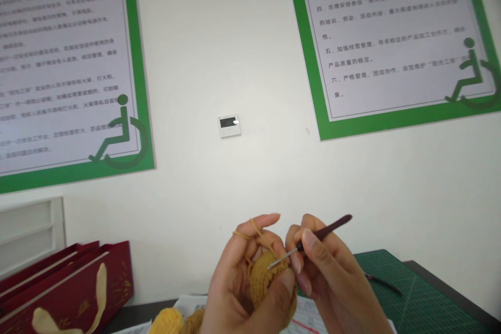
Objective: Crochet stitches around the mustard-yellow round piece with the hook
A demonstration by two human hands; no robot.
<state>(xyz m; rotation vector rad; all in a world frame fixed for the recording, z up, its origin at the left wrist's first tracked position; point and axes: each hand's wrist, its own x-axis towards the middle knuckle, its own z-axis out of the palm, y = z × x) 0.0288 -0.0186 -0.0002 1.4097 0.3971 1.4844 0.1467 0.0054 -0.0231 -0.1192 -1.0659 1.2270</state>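
Observation:
Low in the middle of the head view, my left hand [238, 271] is closed around a mustard-brown crocheted piece [260, 279], its thumb pressed on the near side. A strand of the same yarn [241, 235] loops over the raised index finger. In my right hand [324, 255] is a crochet hook [326, 230], pinched between thumb and fingers, with a dark maroon handle and a thin metal shaft. The hook's tip lies at the upper edge of the crocheted piece; whether it passes through a stitch I cannot tell.
Yellow yarn [167, 321] and brown yarn [192, 321] lie on white papers [190, 302]. Dark red gift bags [97, 282] stand at the left. A green cutting mat [415, 297] bears a dark-handled tool [389, 283]. Behind, the wall holds a thermostat [229, 126] and two green-framed posters.

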